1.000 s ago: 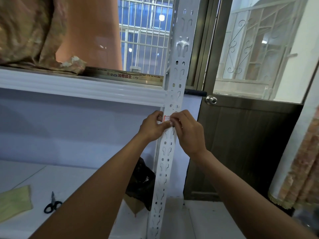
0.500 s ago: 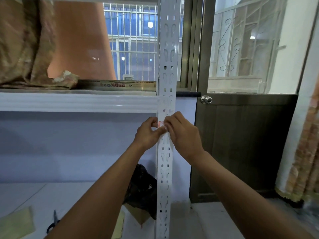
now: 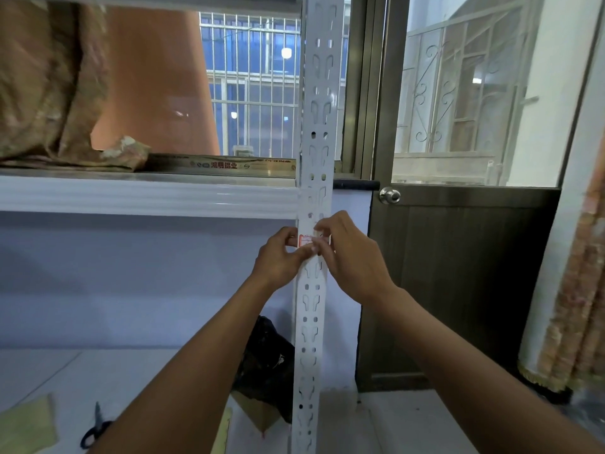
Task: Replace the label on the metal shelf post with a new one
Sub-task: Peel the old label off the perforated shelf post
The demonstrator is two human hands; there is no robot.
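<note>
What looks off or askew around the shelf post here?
Nothing stands out. The label sits on the post, pinched by the left hand and right hand; fingers cover too much to judge if it's straight. Scissors lie on the lower shelf.

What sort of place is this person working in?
Likely a home storeroom or utility room: a white slotted metal shelf post, a shelf holding bundled cloth, and a dark door with a round knob beside barred windows.
</note>
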